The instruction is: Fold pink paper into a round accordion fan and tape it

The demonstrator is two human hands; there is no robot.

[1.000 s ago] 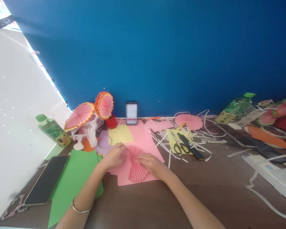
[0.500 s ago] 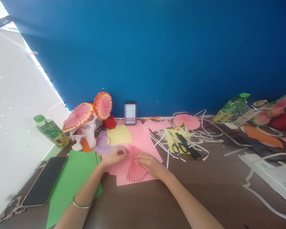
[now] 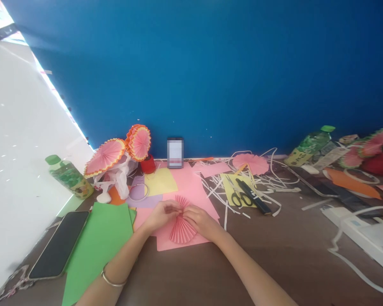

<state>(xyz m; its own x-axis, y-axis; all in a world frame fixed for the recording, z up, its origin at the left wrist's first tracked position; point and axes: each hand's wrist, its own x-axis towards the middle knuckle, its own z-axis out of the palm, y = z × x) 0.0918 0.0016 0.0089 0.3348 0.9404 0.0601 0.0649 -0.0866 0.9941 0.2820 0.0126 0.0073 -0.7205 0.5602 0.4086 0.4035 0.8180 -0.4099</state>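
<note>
A pleated pink paper fan (image 3: pixel 182 232) lies over pink sheets on the table, spread above and below its narrow middle. My right hand (image 3: pixel 202 219) grips that middle from the right side, fingers closed. From the left, my left hand (image 3: pixel 165 214) pinches at the same spot, its fingertips meeting those of the right hand. Exactly what lies between the fingertips is hidden. Under the fan and around it are pink paper sheets (image 3: pixel 191 191).
Green paper (image 3: pixel 98 242) and a phone (image 3: pixel 60 244) lie left. Scissors (image 3: pixel 239 196), a black cutter (image 3: pixel 253 196) and paper strips are to the right. Behind stand a small screen (image 3: pixel 175 152) and paper flowers (image 3: pixel 139 142). A power strip (image 3: pixel 360 233) lies far right.
My left hand has moved right, from beside the fan onto its middle, and its fingers now meet the right hand's. The right hand stays at the fan's middle.
</note>
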